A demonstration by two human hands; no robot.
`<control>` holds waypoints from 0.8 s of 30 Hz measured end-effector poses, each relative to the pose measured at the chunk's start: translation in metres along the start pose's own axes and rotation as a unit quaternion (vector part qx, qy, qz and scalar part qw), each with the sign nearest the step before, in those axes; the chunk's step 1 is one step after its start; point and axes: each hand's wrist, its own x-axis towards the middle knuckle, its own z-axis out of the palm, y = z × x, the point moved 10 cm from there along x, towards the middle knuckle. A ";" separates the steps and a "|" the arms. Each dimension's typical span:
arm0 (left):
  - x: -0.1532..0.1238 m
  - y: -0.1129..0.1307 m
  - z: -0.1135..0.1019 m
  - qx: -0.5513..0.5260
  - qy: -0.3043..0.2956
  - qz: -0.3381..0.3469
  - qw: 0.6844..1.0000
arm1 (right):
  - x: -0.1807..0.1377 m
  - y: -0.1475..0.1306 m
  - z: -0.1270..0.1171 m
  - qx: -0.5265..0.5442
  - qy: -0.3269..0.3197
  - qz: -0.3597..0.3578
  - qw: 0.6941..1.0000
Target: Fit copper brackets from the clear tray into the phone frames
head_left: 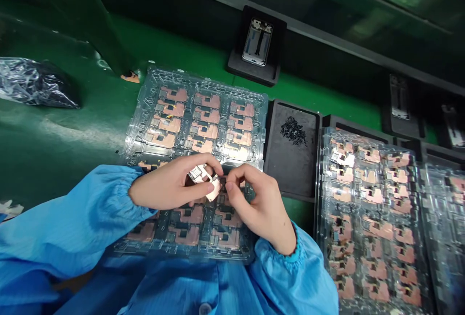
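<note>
My left hand (174,182) grips a small phone circuit board (214,190) between thumb and fingers, its coppery face and a silver part turned up. Close by its right edge is my right hand (256,201), thumb and index finger pinched together; whatever is between them is too small to make out. Both hands are above a clear plastic tray (203,82), where more coppery circuit boards (205,114) sit in rows of pockets. Part of the tray's middle is hidden under my hands.
Right of the tray lies a dark shallow tray (290,170) with a heap of tiny black pieces (293,131). Farther right is another clear tray (374,208) of boards. A phone frame (257,41) rests in a black holder behind. At left lies a shiny plastic bag (34,82).
</note>
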 end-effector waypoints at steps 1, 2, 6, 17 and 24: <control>-0.002 -0.001 0.001 -0.028 -0.003 -0.007 1.000 | 0.000 0.009 0.001 0.039 -0.006 0.044 0.998; -0.003 -0.002 0.002 -0.050 -0.006 -0.011 0.999 | -0.001 0.016 0.003 0.071 -0.011 0.081 0.994; -0.004 -0.004 0.000 -0.067 0.008 -0.013 0.998 | -0.002 0.028 0.010 0.106 -0.016 0.134 0.985; -0.001 -0.006 -0.002 -0.063 0.017 -0.012 0.998 | 0.001 0.019 0.009 0.021 0.027 0.099 0.995; -0.001 -0.003 -0.004 0.005 0.026 0.002 1.000 | 0.002 0.018 0.011 -0.004 0.030 0.093 0.995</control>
